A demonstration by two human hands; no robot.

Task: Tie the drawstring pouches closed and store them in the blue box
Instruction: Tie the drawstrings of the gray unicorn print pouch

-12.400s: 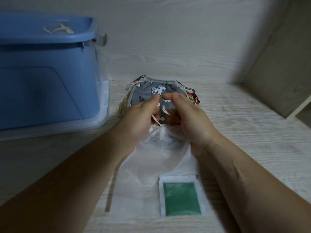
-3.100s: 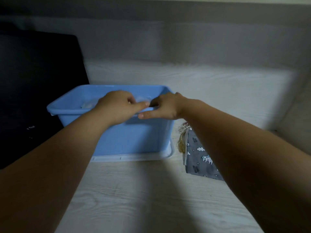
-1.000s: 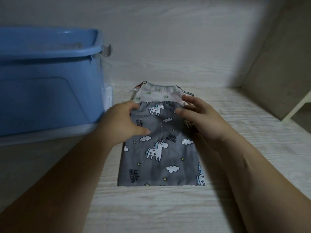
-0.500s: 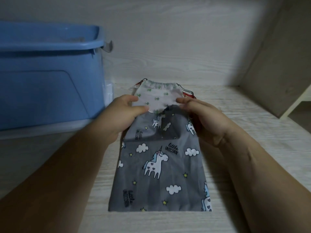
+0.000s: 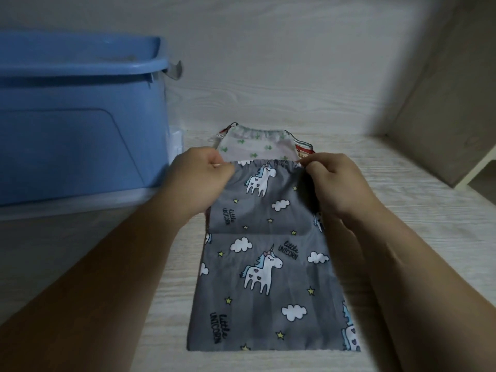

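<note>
Both hands pinch the top corners of the grey unicorn pouch (image 5: 264, 253), the left hand (image 5: 200, 181) at its left corner, the right hand (image 5: 335, 181) at its right. It lies flat on the pale wooden shelf (image 5: 402, 210), overlapping a white cactus-print pouch (image 5: 255, 145). Further pouches beneath are mostly hidden. The blue box (image 5: 80, 116) stands left, its left side cut off and its inside unseen.

The only readable words stand on the grey pouch (image 5: 268, 291), printed in dark letters among its unicorns, clouds and stars: "little UNICORN", with "little" in script above the capitals. The phrase shows three times: once near the middle, slightly tilted, beside a cloud; once turned sideways above the crease at the left; once turned sideways near the lower left corner.
</note>
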